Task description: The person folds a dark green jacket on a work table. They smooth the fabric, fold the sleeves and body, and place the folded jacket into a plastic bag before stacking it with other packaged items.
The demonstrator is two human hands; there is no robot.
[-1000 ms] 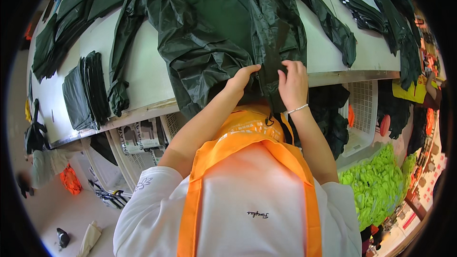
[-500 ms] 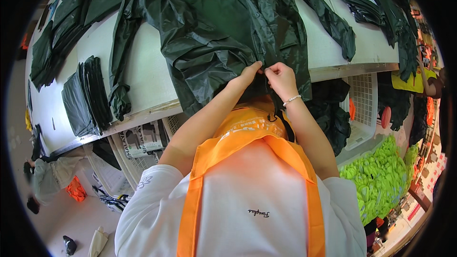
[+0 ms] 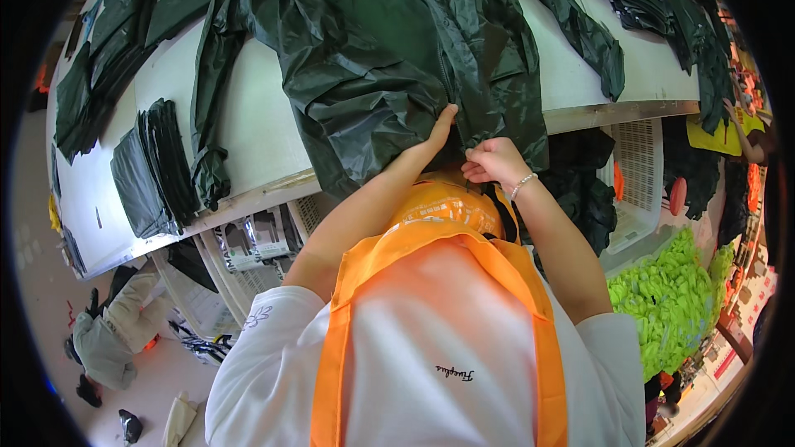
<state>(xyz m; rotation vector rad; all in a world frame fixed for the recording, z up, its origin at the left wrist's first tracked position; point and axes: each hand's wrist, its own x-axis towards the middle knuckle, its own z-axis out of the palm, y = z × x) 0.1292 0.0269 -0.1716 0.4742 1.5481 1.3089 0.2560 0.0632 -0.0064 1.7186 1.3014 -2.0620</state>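
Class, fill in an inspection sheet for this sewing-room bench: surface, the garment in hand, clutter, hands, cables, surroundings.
Surface: white table, partly covered by dark green fabric.
Job's things: dark green jacket spread out, hem hanging over the front edge.
Clutter: folded dark pieces on the left; more garments at the far right.
Hands: left hand grips the jacket hem; right hand, with a bead bracelet, pinches it beside.
Cables: nothing seen.
Surroundings: white crates under the table, lime-green fabric pile on the right.

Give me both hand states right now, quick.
Left hand: closed, gripping the hem of the dark green jacket.
Right hand: fingers curled at the same hem; whether it grips cannot be told.
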